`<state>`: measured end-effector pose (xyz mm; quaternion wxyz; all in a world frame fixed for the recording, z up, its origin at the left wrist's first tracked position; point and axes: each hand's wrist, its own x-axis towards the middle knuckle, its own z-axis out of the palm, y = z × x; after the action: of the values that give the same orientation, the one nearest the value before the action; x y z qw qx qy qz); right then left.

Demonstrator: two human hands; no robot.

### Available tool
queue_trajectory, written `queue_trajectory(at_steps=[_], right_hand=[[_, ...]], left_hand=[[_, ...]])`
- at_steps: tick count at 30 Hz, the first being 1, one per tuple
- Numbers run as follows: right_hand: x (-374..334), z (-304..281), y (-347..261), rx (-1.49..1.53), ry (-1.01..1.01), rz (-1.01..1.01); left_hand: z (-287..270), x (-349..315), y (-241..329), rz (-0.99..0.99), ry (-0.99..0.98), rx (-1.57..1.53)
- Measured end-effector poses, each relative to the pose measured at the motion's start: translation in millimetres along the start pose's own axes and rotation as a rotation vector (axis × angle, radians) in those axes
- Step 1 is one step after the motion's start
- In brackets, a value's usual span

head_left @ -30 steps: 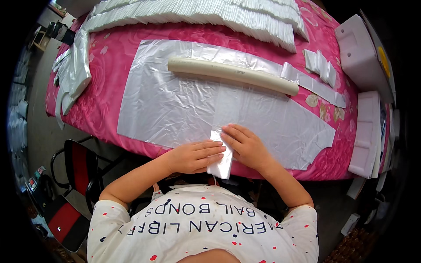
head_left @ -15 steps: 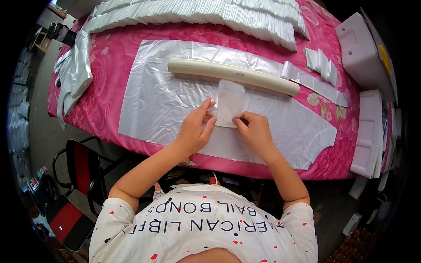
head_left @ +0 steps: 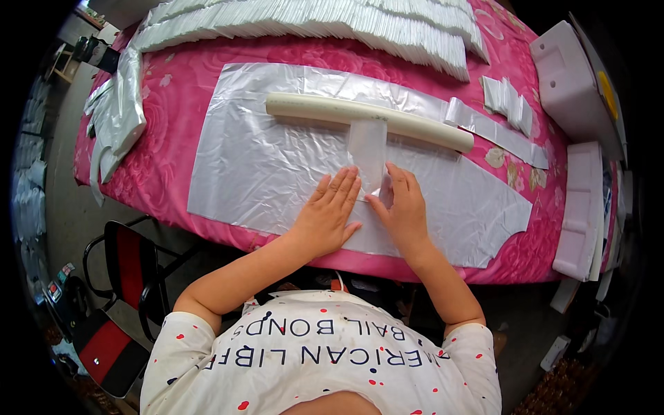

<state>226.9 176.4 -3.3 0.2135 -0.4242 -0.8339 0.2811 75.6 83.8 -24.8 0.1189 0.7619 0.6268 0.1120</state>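
Note:
A small translucent plastic bag (head_left: pixel 367 149) lies on a silvery plastic sheet (head_left: pixel 242 169), its far end against a long cream tube (head_left: pixel 311 108). My left hand (head_left: pixel 328 211) rests flat, palm down, with its fingertips at the bag's near left corner. On the other side, my right hand (head_left: pixel 404 211) has its fingers stretched out and its thumb apart from them, touching the bag's near right edge. A small crease shows at the near end between the hands. Part of that end is hidden by the fingers.
Long rows of stacked white folded bags (head_left: pixel 311 26) line the far side of the pink flowered tablecloth (head_left: pixel 187 76). A small stack (head_left: pixel 507 104) and a silvery strip (head_left: pixel 508 140) lie at the right, near white foam boxes (head_left: pixel 577 83). A red-and-black chair (head_left: pixel 131 266) stands at the left.
My left hand has come right and flattened at the bag's near end. My right hand's pinch has loosened and its fingers have straightened. The bag looks narrower and has shifted slightly toward the tube.

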Motion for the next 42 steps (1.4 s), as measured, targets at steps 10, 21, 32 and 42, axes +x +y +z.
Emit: queue_trajectory(at_steps=[10,21,32,42], right_hand=[[24,-13,25,-0.122,-0.299,-0.513],[20,-15,29,0.008,-0.183,-0.616],[-30,-8,22,0.071,-0.139,-0.517],[14,-16,4,0.272,-0.388,0.304]], left_hand=[[-2,20,-4,0.020,0.246,0.135],[-18,7,-13,0.374,0.310,0.017],[-11,-25,-11,0.371,0.262,-0.146],[-22,8,-3,-0.483,0.119,-0.630]])
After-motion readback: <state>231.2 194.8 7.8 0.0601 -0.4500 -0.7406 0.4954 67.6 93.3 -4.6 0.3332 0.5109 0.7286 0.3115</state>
